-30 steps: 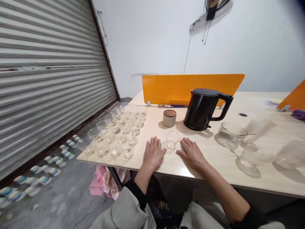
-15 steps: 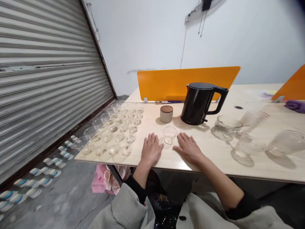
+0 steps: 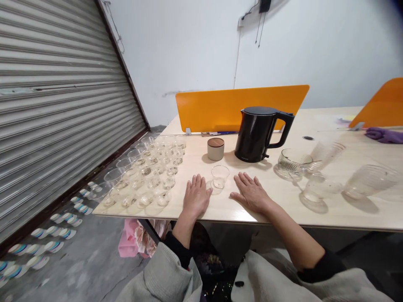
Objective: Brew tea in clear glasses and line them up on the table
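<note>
My left hand (image 3: 197, 197) lies flat on the table near its front edge, fingers pointing forward, holding nothing. Flat on the wood too is my right hand (image 3: 252, 192), its fingers a little spread. Between them, slightly farther back, stands a small clear cup (image 3: 220, 176), touched by neither hand. Behind the cup sits a beige canister (image 3: 215, 150) with a brown wooden lid. A black electric kettle (image 3: 255, 134) stands to its right, handle turned right. Many clear cups (image 3: 146, 170) stand in rows to the left of my left hand.
At right are a ribbed glass bowl (image 3: 294, 162) and a ribbed glass pitcher (image 3: 368, 180) on its side. An orange divider (image 3: 239, 111) runs behind the kettle. A purple cloth (image 3: 384, 135) lies far right. White tubs (image 3: 53, 245) line the floor by the shutter (image 3: 63, 84).
The whole view has shifted slightly, so things appear a little farther left. My right hand is a bit farther from the small cup; both hands remain flat on the table.
</note>
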{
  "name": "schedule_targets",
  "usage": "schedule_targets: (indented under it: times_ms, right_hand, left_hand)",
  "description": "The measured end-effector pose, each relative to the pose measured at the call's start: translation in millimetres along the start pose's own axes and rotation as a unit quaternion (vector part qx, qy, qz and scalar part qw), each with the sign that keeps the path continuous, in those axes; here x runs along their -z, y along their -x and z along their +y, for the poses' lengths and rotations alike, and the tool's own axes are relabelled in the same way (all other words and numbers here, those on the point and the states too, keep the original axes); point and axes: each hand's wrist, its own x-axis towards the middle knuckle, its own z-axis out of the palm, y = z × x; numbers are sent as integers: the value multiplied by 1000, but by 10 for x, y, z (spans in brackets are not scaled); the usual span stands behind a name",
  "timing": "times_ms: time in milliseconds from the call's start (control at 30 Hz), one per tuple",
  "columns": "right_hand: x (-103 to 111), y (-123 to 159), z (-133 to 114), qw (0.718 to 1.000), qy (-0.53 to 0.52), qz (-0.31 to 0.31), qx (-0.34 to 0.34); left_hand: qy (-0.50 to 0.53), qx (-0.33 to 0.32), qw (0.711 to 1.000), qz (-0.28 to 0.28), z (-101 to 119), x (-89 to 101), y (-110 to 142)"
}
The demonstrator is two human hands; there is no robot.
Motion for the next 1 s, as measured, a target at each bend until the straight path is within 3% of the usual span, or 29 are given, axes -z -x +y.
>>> schedule_targets:
  times_ms: [467,733,800,867,933,1000]
  right_hand:
    - [37,24,-53,999,17,-25,-10]
    - [15,42,-20,1000,-22,9,1]
    - [86,90,20,997,-53,61,-13]
    - [246,191,101,981,-88,161,-65]
    - [494,336,235,945,-106,275,-142]
    - [792,489,421,905,-77,352,-227]
  left_hand:
    - [-18,-4,1000,3,-7,-37,5]
    - [-13,-4,1000,0,-9,-37,-9]
    - [-14,-4,1000,4,-13,-45,-9]
    - [-12,-5,1000,9,-15,-53,-6]
    - [-8,-7,1000,14,-15,-56,0]
    - [-2,-7,1000,15,-14,-54,5]
